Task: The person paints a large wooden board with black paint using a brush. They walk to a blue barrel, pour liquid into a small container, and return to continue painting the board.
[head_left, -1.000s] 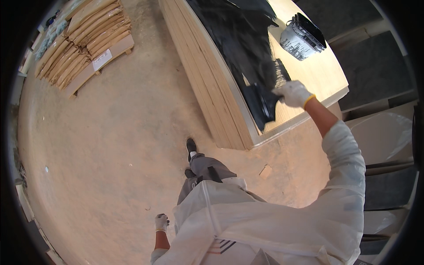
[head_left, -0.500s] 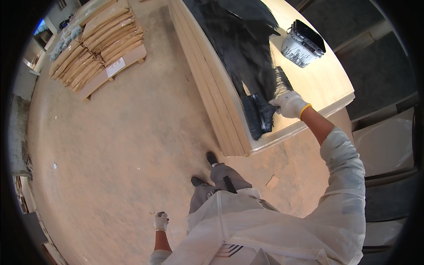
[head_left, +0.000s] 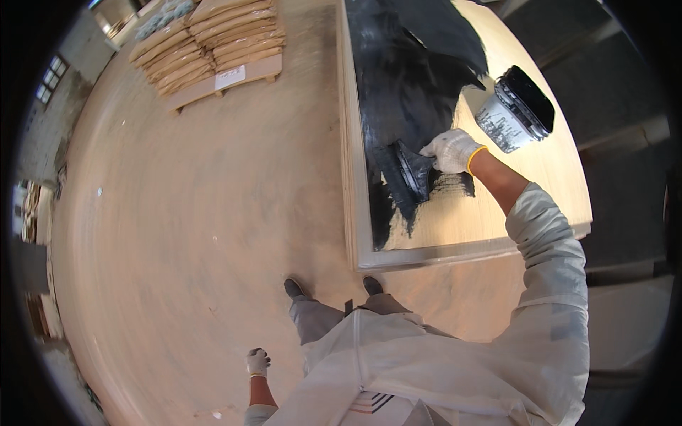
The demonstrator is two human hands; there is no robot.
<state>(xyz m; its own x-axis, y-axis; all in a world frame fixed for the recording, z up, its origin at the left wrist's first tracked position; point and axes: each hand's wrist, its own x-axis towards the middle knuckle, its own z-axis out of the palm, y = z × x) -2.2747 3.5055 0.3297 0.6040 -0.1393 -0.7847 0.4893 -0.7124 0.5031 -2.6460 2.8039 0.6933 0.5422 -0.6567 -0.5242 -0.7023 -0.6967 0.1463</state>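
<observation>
My right hand (head_left: 452,150), in a white knit glove with a yellow cuff, grips the handle of a wide flat paintbrush (head_left: 412,174) coated in black. Its head rests on a pale wooden board (head_left: 526,192), in a wet black layer (head_left: 405,92) that spreads over the board's left and far part with ragged edges. Right of the black area a square bucket (head_left: 513,110), smeared with black and dark inside, stands on the board. My left hand (head_left: 258,361), gloved too, hangs low over the floor with its fingers curled, apart from everything; nothing shows in it.
The board tops a stack at the right, with its near edge (head_left: 440,257) just beyond my feet. A pallet (head_left: 227,79) piled with brown paper sacks (head_left: 234,35) stands on the floor at the far left. Dark panels (head_left: 618,128) lie along the right side.
The paintbrush has moved away from the board's near edge, leaving black behind it. My view has turned, and my feet have shifted. My left hand still hangs down.
</observation>
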